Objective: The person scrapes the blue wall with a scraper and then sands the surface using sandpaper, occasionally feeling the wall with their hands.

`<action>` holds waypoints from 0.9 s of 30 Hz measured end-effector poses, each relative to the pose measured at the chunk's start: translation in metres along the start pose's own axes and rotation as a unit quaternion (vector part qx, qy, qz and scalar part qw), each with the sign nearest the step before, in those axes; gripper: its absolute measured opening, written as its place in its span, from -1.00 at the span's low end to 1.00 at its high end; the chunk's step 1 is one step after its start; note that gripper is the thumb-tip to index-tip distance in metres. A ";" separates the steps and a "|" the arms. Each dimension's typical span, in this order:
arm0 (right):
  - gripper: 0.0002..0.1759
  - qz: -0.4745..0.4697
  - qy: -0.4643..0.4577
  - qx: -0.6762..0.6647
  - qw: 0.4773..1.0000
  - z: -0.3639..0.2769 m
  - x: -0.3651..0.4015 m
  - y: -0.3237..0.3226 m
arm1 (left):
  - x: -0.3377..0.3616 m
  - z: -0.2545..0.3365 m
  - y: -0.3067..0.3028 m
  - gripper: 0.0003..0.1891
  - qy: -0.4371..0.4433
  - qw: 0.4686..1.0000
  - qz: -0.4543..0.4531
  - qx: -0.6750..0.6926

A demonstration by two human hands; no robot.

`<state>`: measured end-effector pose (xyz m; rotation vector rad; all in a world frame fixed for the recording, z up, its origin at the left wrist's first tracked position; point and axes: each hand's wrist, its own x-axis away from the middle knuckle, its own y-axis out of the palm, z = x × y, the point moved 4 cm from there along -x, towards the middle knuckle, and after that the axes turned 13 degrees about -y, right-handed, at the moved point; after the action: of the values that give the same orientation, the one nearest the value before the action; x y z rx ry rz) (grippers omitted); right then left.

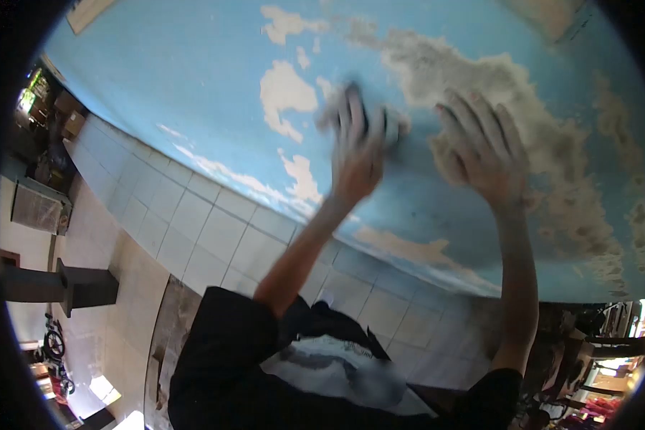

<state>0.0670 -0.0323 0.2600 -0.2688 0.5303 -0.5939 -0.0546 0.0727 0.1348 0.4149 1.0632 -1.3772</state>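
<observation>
A light blue painted wall point(193, 64) fills the upper view, its paint peeled off in pale and grey patches. My left hand point(358, 161) is up against it, between a cream bare patch point(287, 93) and the larger grey patch. Motion smears its fingers, and dark and pale blurs show around them; I cannot tell whether it holds something. To the right, my right hand point(487, 150) lies on the wall with its fingers stretched out and apart, overlapping the edge of the large grey bare patch point(473, 72). Nothing shows in that hand.
Pale floor tiles point(222, 233) run along the wall's foot, below my arms. At the left stand a dark pillar-like block point(89, 287) and a grey box-shaped unit point(41, 206). A bicycle point(54, 344) is at the lower left. Cluttered furniture point(573, 358) fills the lower right.
</observation>
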 end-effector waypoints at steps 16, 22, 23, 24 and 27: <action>-0.58 0.024 0.026 -0.055 0.998 0.002 0.004 -0.008 | 0.029 -0.011 0.010 -0.43 -0.071 0.997 -0.022 0.017; -0.54 0.018 0.002 -0.074 0.997 0.008 0.011 -0.007 | -0.071 0.015 -0.031 -0.40 -0.003 0.995 0.081 0.062; -0.53 0.014 -0.008 -0.086 0.996 0.013 0.009 -0.008 | -0.044 0.009 -0.015 -0.39 0.010 0.996 0.086 0.032; -0.53 0.019 -0.008 -0.079 0.997 0.023 0.008 -0.011 | -0.003 0.000 0.003 -0.43 -0.007 1.000 0.021 -0.004; -0.48 0.000 -0.017 -0.124 0.992 0.050 0.009 -0.022 | 0.103 -0.045 0.033 -0.47 -0.082 0.992 -0.098 0.022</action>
<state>0.0903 -0.0501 0.3065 -0.5136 0.5714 -0.5226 -0.0562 0.0547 0.0190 0.2289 0.9585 -1.5833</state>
